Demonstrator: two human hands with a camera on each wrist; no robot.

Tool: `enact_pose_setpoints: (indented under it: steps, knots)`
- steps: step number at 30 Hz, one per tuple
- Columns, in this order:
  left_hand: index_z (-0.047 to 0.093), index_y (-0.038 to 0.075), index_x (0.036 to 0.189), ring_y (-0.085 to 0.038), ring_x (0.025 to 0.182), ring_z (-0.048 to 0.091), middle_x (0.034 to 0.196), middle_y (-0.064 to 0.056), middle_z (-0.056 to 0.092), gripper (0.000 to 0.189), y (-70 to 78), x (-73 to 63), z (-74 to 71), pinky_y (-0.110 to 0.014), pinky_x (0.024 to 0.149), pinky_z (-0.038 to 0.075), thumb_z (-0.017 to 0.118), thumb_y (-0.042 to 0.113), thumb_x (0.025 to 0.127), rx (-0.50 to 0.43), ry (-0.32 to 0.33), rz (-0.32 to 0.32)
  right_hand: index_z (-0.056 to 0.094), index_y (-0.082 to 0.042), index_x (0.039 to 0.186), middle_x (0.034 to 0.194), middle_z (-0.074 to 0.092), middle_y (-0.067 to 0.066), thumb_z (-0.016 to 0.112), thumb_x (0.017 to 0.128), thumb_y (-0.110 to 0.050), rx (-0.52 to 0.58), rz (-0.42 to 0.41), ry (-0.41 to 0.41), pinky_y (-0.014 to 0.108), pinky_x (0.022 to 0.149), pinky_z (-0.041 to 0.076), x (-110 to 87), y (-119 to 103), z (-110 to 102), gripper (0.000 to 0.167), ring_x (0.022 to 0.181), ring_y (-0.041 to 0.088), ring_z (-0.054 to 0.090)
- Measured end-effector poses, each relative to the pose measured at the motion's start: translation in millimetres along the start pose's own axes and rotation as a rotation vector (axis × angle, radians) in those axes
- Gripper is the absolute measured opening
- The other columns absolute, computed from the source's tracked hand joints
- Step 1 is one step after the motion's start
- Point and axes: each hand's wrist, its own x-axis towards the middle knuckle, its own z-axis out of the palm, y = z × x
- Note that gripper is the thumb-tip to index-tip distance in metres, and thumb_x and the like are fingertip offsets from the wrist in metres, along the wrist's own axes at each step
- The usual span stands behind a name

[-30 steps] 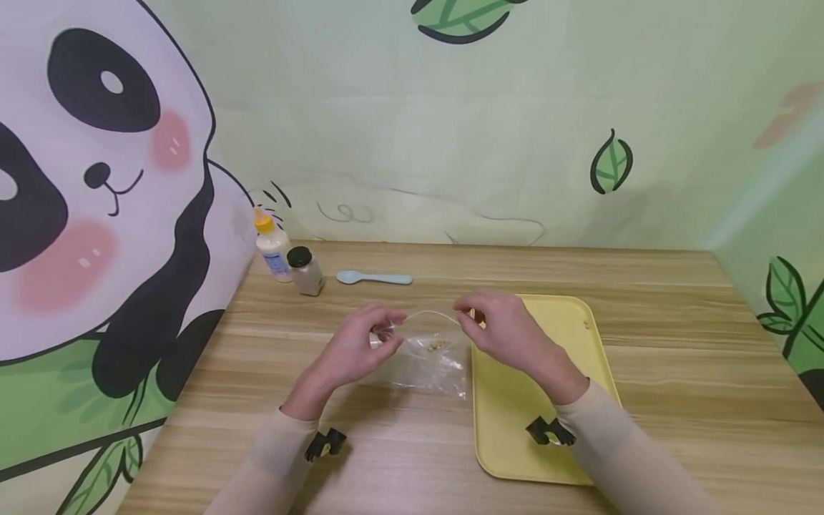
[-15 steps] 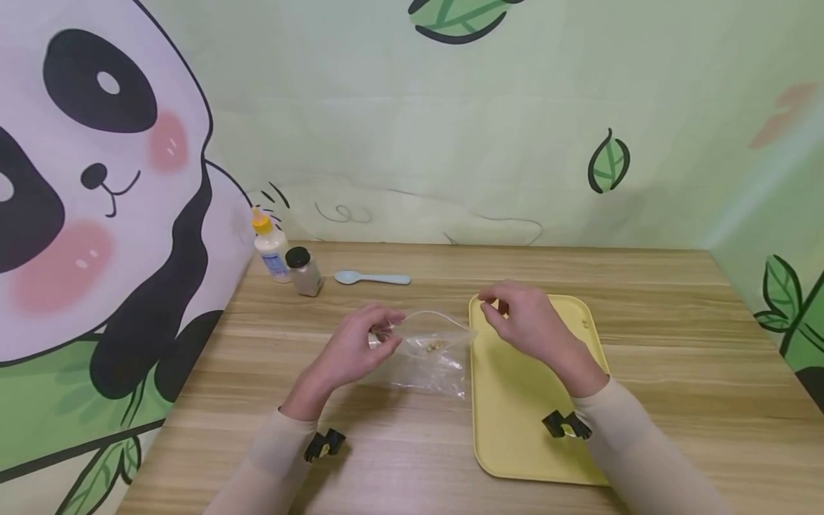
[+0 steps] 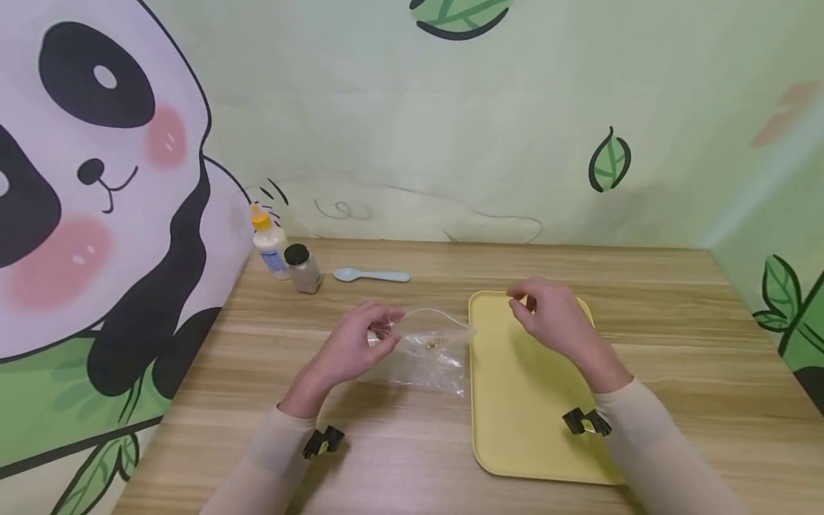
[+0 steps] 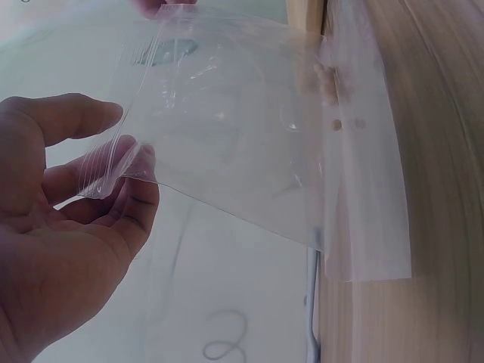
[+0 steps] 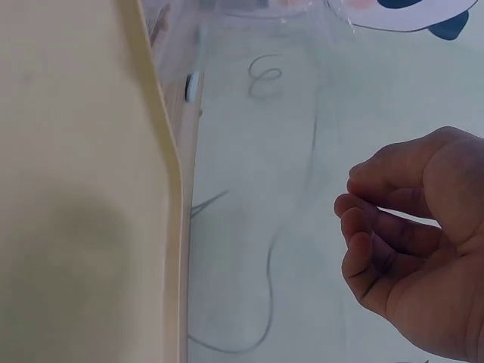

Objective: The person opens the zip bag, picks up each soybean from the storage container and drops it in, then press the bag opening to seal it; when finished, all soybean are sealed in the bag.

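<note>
My left hand (image 3: 357,345) holds the left side of a clear zip bag (image 3: 418,372) by its open mouth. In the left wrist view the bag's corner (image 4: 140,162) lies against the curled fingers, while the thumb stands apart from it. A few small pale beige bits (image 3: 435,343) lie inside the bag. To the right, my right hand (image 3: 555,318) hangs over the far part of a yellow tray (image 3: 515,415). Its fingers are loosely curled, and the right wrist view shows nothing between thumb and fingertips.
A light blue spoon (image 3: 373,275) lies behind the bag. At the back left stand a black-capped jar (image 3: 304,270) and a white bottle (image 3: 270,247) with a yellow nozzle. A painted wall (image 3: 412,143) borders the table at the back.
My right hand has let go of the bag's right edge and moved right, over the tray. My left hand keeps its place at the bag, whose mouth still gapes.
</note>
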Motion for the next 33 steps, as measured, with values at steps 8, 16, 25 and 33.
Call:
enact_pose_setpoints:
  steps: [8,16,25,33]
  knots:
    - [0.066,0.0,0.115,-0.016,0.086,0.065,0.105,-0.014,0.066,0.031,-1.5,-1.0,1.4,-0.027,0.079,0.057,0.071,0.006,0.085,0.003,0.003,0.003,0.072,-0.002,0.099,0.088,0.07,0.011,0.065,0.087,-0.006,-0.009,0.06,-0.021,0.028,0.058,0.047,-5.1,18,-4,0.015,0.068,0.018,0.059]
    - [0.065,-0.002,0.115,-0.017,0.086,0.065,0.105,-0.015,0.066,0.032,-0.2,0.7,1.1,-0.028,0.08,0.057,0.071,0.005,0.085,-0.001,0.008,0.003,0.072,0.001,0.101,0.085,0.068,0.012,0.064,0.088,-0.006,-0.026,0.097,-0.041,0.026,0.055,0.044,-9.3,32,-15,0.017,0.066,0.018,0.056]
    - [0.066,0.001,0.116,-0.014,0.085,0.063,0.102,-0.008,0.066,0.032,1.5,-3.8,1.5,-0.027,0.079,0.057,0.071,0.006,0.084,0.01,0.0,-0.01,0.071,0.002,0.102,0.08,0.067,0.009,0.064,0.089,-0.008,-0.034,0.16,-0.108,0.026,0.053,0.043,-21.6,46,-21,0.018,0.065,0.016,0.054]
    - [0.066,0.001,0.114,-0.014,0.085,0.063,0.101,-0.007,0.066,0.031,-0.1,0.2,0.3,-0.027,0.078,0.057,0.072,0.004,0.084,0.021,0.015,0.001,0.07,0.004,0.101,0.091,0.071,0.017,0.064,0.087,-0.006,-0.065,0.181,-0.084,0.034,0.059,0.052,-27.1,75,-20,0.019,0.072,0.024,0.062]
